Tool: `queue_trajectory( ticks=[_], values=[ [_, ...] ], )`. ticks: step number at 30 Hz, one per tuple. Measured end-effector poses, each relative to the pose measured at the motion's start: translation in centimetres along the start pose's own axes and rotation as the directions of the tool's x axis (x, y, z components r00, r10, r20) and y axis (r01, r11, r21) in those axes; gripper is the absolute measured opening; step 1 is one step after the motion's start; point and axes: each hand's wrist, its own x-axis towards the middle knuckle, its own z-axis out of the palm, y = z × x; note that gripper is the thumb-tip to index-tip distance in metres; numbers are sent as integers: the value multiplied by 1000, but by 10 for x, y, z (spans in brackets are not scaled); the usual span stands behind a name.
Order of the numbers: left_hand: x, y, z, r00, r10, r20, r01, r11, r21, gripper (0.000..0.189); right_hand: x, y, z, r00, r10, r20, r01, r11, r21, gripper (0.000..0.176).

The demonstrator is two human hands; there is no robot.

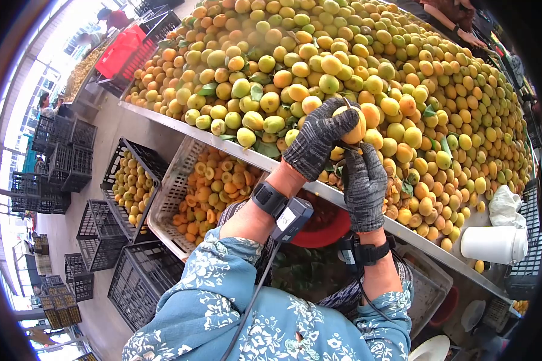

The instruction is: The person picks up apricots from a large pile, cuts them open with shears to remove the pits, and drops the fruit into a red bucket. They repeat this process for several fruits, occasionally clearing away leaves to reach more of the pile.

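Observation:
My left hand (322, 137), in a dark grey knitted glove, is closed around a yellow-orange apricot (357, 127) held above the edge of the heap. Just below it, my right hand (365, 188), gloved the same way, has its fingers pinched together close to the fruit's underside. A small dark thin thing shows at those fingertips, but its kind is not clear. Beneath and around both hands lies a large pile of apricots (430, 174), green to orange, with some leaves among them.
The metal table edge (253, 157) runs in front of me. Below it stand a pale crate of split apricots (153, 219), a red basin (325, 231) and black crates (141, 283). A white tub (494, 245) sits at the right. Another person's hand (473, 40) is across the pile.

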Motion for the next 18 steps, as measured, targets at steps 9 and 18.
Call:
queue_trajectory(
  ticks=[9,18],
  values=[
    [5,-6,-2,959,-261,-107,178,853,-490,43,-1,0,7,1000,-17,-25,17,1000,-15,27],
    [2,-8,-6,993,-115,7,115,989,-91,38,1,2,-5,999,48,-22,-49,997,-57,21]
  ],
)
